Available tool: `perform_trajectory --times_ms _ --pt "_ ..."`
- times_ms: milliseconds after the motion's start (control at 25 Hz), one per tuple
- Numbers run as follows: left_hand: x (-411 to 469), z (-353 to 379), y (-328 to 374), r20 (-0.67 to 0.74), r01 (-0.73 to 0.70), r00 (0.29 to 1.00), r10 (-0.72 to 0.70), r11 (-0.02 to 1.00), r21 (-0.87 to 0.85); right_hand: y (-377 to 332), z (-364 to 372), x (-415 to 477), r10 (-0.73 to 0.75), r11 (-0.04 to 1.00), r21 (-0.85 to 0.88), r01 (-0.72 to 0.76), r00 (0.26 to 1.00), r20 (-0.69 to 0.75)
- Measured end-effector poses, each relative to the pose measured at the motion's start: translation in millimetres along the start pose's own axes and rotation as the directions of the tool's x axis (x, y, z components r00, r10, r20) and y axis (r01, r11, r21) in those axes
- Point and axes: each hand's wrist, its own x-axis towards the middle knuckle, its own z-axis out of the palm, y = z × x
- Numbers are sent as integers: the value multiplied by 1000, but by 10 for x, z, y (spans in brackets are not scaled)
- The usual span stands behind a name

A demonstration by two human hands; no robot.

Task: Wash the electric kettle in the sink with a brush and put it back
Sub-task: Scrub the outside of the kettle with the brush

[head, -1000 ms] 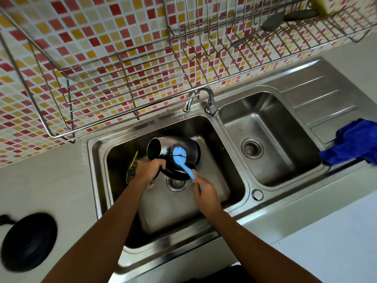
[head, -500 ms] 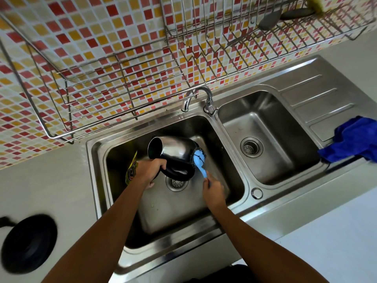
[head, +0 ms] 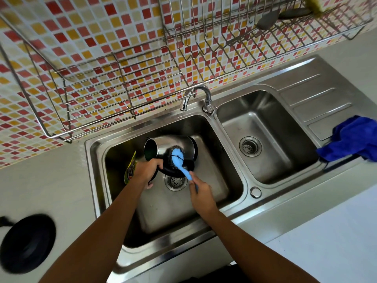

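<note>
A steel electric kettle (head: 173, 142) lies on its side above the left sink basin (head: 216, 158), its open mouth facing left. My left hand (head: 148, 170) grips its black handle. My right hand (head: 201, 190) holds a light blue brush (head: 180, 161) by the handle. The brush's wire scrubbing head rests against the kettle's side, near the black base. The kettle's round black power base (head: 27, 243) sits on the counter at the lower left.
A yellow packet (head: 130, 169) leans against the left wall of the basin. The tap (head: 195, 97) stands behind the divider, with the right basin (head: 265, 139) beside it. A blue cloth (head: 350, 139) lies on the drainboard. Wire dish racks (head: 114, 82) hang on the tiled wall.
The brush head has moved left from the kettle's base end back onto its side. My right hand followed it. My left hand keeps the kettle in the same spot.
</note>
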Motion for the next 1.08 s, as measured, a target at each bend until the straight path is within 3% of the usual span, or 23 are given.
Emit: perform_trajectory --times_ms 160,200,320,400,480,560,600,720,800,920,960,1080 --pt "-28 29 -93 10 -23 1000 22 997 69 228 -138 164 270 959 -54 -280 952 -142" --pt "-41 52 -99 7 -37 999 37 995 89 213 -126 164 252 965 -39 -260 956 -151" --pt "-39 51 -101 -17 -44 999 45 995 90 -33 48 21 -51 998 -45 50 999 -16" --pt "-32 23 -115 -19 -73 997 75 991 114 -48 45 30 -116 990 -73 117 993 26" --pt "-25 27 -145 -22 -93 995 97 986 135 53 -111 235 60 990 -121 -70 995 -82" --pt "-55 83 -163 -25 -140 989 145 979 147 127 -280 399 246 947 -165 -276 952 -180" --pt "-61 118 -165 -23 -167 985 172 974 151 109 -298 415 228 952 -164 -257 957 -178" --pt "-41 129 -175 -64 -164 982 176 974 158 -77 -94 232 -34 996 -85 37 999 37" --pt "-39 97 -203 -57 -165 982 177 970 178 -25 -113 209 -68 993 -93 71 997 40" --pt "-76 117 -236 -53 -205 972 228 940 273 112 -400 452 216 959 -153 -238 965 -146" --pt "-85 132 -240 -52 -222 968 247 930 293 107 -447 477 234 957 -135 -255 959 -158" --pt "-59 93 -251 -60 -215 968 242 933 288 -184 -411 342 -58 998 5 58 996 66"
